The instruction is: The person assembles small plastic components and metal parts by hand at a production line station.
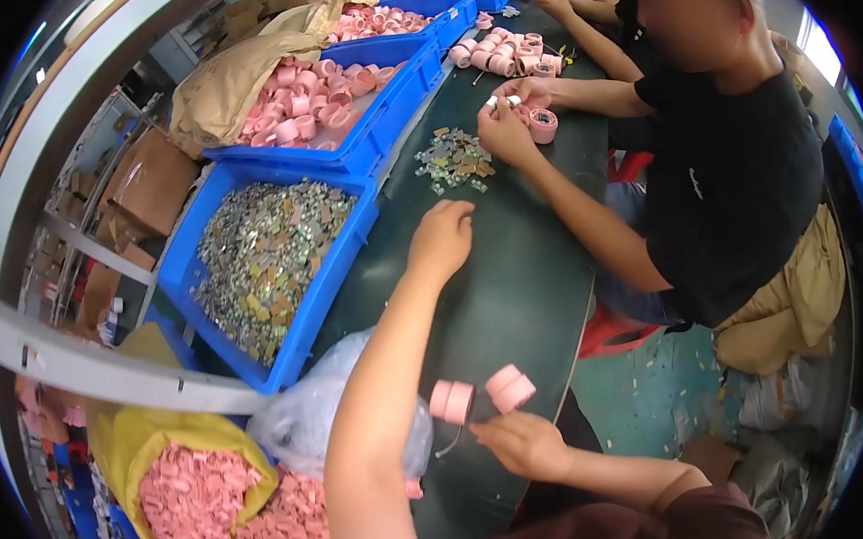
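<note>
My left hand (442, 239) reaches forward over the dark green tabletop, just short of a loose pile of small shiny metallic and greenish pieces (454, 159). Its fingers are curled together, and what they hold, if anything, is hidden. Closer to me, my right hand (526, 446) lies low at the table's near edge with fingers stretched out to the left. Just beyond it sits a pink two-part cylinder (510, 388), close to the fingers. Another pink cylinder (451, 402) stands left of it, with a short pale wire or strip beneath.
A blue bin (366, 244) of small metallic pieces stands at the left; behind it another blue bin (383, 124) holds pink rings. A clear plastic bag (302, 416) and yellow sack (116, 447) lie near left. A co-worker (731, 152) at right handles pink parts.
</note>
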`<act>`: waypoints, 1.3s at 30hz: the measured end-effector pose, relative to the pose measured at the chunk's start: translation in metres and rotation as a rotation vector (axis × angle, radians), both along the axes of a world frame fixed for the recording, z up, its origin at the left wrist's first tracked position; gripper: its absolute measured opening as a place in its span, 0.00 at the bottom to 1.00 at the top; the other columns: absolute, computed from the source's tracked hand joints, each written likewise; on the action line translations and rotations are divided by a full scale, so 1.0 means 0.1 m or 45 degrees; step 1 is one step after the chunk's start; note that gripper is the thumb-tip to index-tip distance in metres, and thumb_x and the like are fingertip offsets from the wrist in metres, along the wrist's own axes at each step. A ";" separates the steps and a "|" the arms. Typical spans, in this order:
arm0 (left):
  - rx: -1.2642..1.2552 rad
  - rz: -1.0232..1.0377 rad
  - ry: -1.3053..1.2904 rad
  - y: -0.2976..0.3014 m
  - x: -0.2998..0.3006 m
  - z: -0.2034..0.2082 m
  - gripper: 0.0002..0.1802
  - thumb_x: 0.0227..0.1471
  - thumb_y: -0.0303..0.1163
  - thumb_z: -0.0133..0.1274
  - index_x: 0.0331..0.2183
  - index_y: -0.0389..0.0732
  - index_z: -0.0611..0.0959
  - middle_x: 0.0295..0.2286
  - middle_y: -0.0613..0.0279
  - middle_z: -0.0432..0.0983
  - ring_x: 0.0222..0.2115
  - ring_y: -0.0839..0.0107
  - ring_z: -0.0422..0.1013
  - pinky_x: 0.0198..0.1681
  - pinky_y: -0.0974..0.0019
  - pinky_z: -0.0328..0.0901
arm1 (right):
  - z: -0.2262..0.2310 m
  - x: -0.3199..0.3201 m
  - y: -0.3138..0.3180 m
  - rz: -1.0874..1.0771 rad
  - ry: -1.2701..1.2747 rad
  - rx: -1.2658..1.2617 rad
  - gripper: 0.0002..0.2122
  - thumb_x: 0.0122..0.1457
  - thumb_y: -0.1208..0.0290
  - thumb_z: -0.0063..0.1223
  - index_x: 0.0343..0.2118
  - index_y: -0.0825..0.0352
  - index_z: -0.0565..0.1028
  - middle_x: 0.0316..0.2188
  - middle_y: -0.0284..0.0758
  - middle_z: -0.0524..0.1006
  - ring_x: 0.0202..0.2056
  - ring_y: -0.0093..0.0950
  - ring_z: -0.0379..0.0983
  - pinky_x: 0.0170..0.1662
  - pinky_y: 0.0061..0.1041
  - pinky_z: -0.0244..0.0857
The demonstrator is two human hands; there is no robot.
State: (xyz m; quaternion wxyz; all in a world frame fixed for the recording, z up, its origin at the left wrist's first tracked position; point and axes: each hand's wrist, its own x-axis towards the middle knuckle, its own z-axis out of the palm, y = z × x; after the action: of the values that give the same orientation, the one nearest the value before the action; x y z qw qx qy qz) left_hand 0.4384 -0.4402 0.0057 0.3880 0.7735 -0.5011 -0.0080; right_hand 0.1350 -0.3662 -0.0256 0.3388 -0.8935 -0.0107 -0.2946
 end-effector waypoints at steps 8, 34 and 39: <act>0.283 0.410 0.119 -0.93 0.05 -0.24 0.18 0.50 0.36 0.61 0.41 0.37 0.80 0.45 0.49 0.71 0.46 0.49 0.71 0.47 0.51 0.69 | -0.06 0.00 0.02 -0.042 0.059 0.146 0.13 0.51 0.74 0.63 0.40 0.63 0.78 0.29 0.31 0.79 0.28 0.29 0.77 0.30 0.24 0.72; -0.874 0.539 2.000 3.38 -2.92 0.23 0.24 0.64 0.36 0.48 0.56 0.32 0.70 0.34 0.59 0.78 0.31 0.75 0.75 0.38 0.71 0.73 | 0.52 -0.34 0.56 0.278 0.369 0.716 0.04 0.57 0.78 0.59 0.35 0.69 0.77 0.29 0.31 0.76 0.24 0.17 0.66 0.28 0.18 0.62; -0.761 0.709 1.904 3.71 -3.23 0.20 0.16 0.63 0.33 0.49 0.49 0.35 0.75 0.40 0.54 0.78 0.38 0.68 0.77 0.43 0.68 0.73 | 0.74 -0.34 0.92 0.525 0.535 0.583 0.04 0.57 0.77 0.59 0.34 0.68 0.78 0.27 0.31 0.74 0.24 0.19 0.67 0.28 0.20 0.62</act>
State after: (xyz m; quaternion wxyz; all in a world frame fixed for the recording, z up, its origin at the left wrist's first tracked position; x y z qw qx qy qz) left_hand 0.1153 -0.0687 0.0253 0.7926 0.5248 0.1145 -0.2885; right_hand 0.1007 -0.2741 0.0487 0.5768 -0.8147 -0.0546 -0.0250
